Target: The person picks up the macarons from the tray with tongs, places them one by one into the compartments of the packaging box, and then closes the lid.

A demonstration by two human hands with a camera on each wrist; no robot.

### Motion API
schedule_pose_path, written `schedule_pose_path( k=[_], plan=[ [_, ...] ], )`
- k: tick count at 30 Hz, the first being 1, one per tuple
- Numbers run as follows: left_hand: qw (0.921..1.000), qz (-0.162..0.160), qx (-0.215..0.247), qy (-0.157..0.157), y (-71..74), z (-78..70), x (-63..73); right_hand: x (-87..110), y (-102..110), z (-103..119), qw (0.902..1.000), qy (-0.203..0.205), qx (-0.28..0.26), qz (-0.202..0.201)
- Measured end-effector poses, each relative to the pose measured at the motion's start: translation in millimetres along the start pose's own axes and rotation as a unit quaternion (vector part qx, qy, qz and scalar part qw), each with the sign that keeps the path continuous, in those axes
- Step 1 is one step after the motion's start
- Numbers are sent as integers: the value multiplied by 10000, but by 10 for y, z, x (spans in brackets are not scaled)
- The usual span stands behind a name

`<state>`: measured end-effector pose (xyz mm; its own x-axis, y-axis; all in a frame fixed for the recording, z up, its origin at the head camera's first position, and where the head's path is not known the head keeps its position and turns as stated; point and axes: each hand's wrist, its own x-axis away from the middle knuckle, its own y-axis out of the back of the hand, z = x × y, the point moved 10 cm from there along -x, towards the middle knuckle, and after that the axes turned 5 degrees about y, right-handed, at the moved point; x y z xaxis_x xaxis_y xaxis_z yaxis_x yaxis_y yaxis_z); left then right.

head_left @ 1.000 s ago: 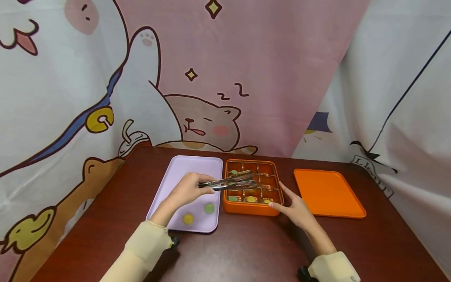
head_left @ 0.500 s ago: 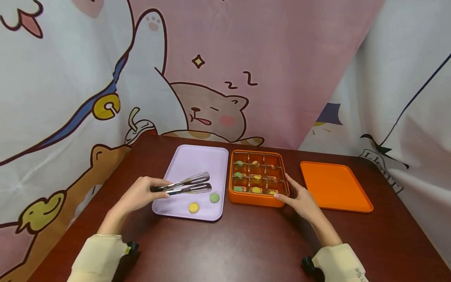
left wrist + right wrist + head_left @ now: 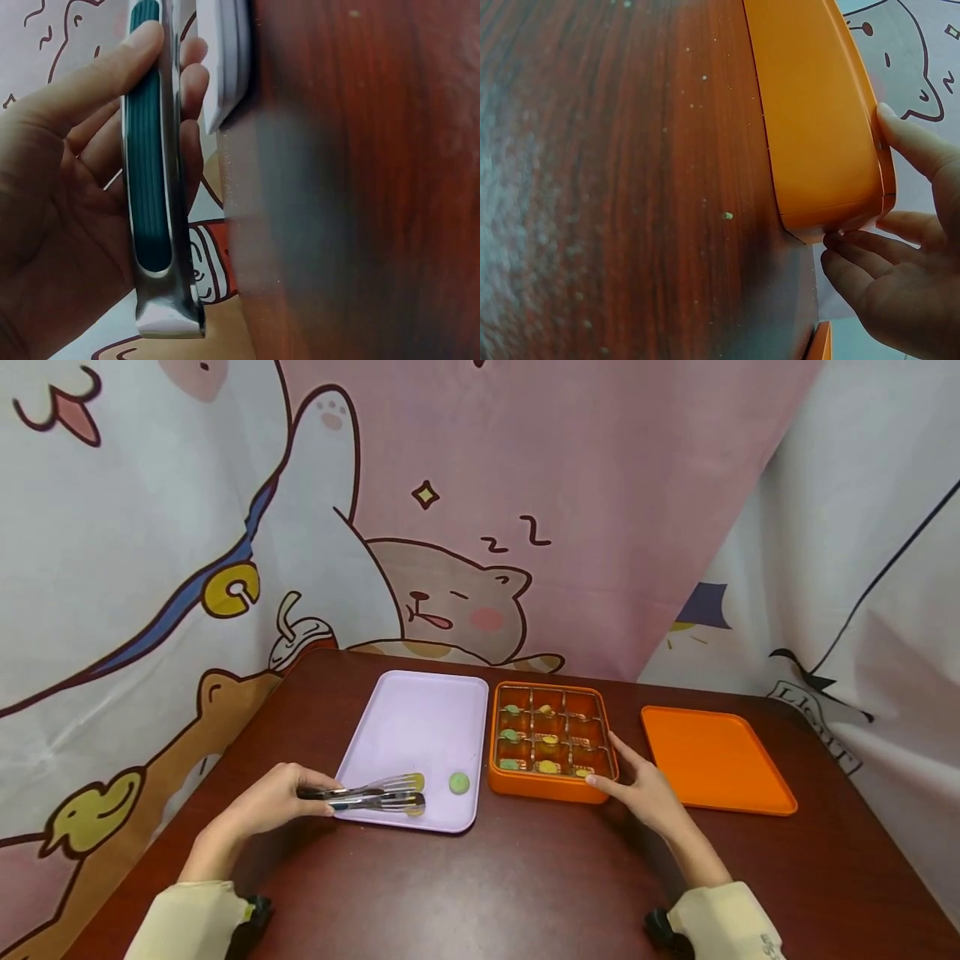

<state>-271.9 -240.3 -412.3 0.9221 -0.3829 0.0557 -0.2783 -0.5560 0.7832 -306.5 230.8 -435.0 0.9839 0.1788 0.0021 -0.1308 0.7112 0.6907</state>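
Observation:
In the head view my left hand [image 3: 273, 806] grips metal tongs [image 3: 367, 795] by their handle, close over the lilac tray [image 3: 420, 710]. The slotted ends of the tongs overlap a small round yellow cookie [image 3: 415, 813] and partly hide it. To its right on the tray lies a green cookie [image 3: 459, 783]. The left wrist view shows thumb and fingers around the teal-inlaid handle [image 3: 150, 180]. My right hand [image 3: 637, 785] holds the right front corner of an orange box [image 3: 547, 788], thumb at the rim and fingers along the side.
Inside the box a clear divider makes several compartments; green cookies sit along the left column, yellowish ones in the middle and front right. An orange lid [image 3: 712, 760] lies flat to the right. A printed curtain [image 3: 585, 510] hangs behind the dark wooden table [image 3: 465, 893].
My left hand has carried the tongs leftward from over the box, then down onto the yellow cookie on the tray. The right hand has stayed at the box corner. The head view shifted slightly.

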Motion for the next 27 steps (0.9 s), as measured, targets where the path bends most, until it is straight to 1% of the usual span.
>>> schedule_pose_path(
  k=[6,11,15,19,21,27],
  plan=[
    [9993,-161,-269,-182,5,-40,-3,3,-11,-5,10000,-31,-54,3],
    [9987,-105,-460,-204,-29,-41,-14,11,-18,-4,9999,-48,-148,10],
    [9980,-113,-577,-223,-50,-56,-40,17,-17,-6,9999,-25,-123,-10],
    [9982,-133,-580,-98,-60,-44,-51,21,-21,-4,9999,20,-118,-15],
    [9983,-149,-563,-94,-62,-50,-56,22,-18,2,9999,54,-131,-27],
    [9981,-285,-487,-250,-37,-86,-116,15,5,-3,9999,51,-99,-51]
  ],
)
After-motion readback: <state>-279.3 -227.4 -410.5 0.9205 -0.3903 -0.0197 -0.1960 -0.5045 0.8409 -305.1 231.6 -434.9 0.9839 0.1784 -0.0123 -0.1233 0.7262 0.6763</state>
